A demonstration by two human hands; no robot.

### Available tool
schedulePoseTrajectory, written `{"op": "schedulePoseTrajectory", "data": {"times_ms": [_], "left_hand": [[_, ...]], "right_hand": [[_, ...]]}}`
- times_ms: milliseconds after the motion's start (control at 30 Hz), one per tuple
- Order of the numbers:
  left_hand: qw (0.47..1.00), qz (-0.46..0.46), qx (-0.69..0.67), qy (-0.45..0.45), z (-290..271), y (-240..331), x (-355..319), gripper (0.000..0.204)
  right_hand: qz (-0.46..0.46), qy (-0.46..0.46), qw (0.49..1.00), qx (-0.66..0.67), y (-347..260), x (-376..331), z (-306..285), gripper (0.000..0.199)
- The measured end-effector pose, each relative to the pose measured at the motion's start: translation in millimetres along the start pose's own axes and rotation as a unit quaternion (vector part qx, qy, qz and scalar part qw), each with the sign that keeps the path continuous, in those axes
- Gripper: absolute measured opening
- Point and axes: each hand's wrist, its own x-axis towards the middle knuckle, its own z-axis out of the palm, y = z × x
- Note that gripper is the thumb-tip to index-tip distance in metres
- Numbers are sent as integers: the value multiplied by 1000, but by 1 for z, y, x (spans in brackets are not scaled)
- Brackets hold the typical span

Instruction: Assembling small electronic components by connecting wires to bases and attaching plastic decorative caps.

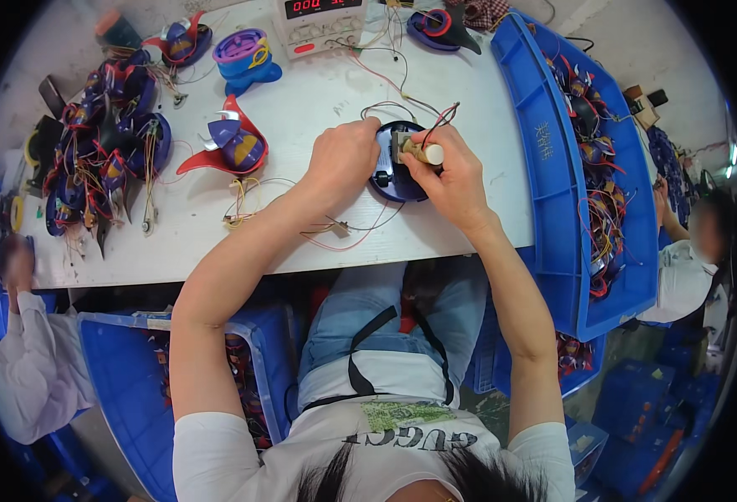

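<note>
In front of me on the white table lies a round, dark blue plastic shell (395, 189). My left hand (345, 159) is closed on its left rim. My right hand (455, 177) is closed round a small tan part with a white round end (425, 153), pressed against a greyish block over the shell; its exact kind is unclear. Red and black wires (442, 115) rise beside the right fingers. Left of my hands stands a purple-and-red toy figure (240, 144) with silver horn-like pieces. Near the table edge, a small connector (337, 226) lies on thin wires.
Wired toy parts (105, 151) are heaped at the left. A power supply (322, 25) and a blue-purple holder (247, 63) stand behind. Blue crates (548, 192) full of parts border the right side; another crate (117, 376) sits below left. People sit at both sides.
</note>
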Motion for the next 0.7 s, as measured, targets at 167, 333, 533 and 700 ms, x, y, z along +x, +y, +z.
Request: {"op": "schedulePoseTrajectory", "data": {"times_ms": [167, 333, 533, 700], "left_hand": [[999, 1, -32, 11, 2, 1, -2, 13], [999, -20, -44, 9, 3, 1, -6, 12], [998, 13, -50, 21, 7, -2, -7, 13], [1000, 26, -14, 8, 11, -5, -10, 14]], "right_hand": [[-9, 15, 999, -29, -13, -8, 5, 23], [79, -15, 996, -26, -26, -9, 4, 21], [134, -74, 988, -16, -25, 6, -2, 19], [142, -94, 985, -26, -24, 4, 3, 17]]}}
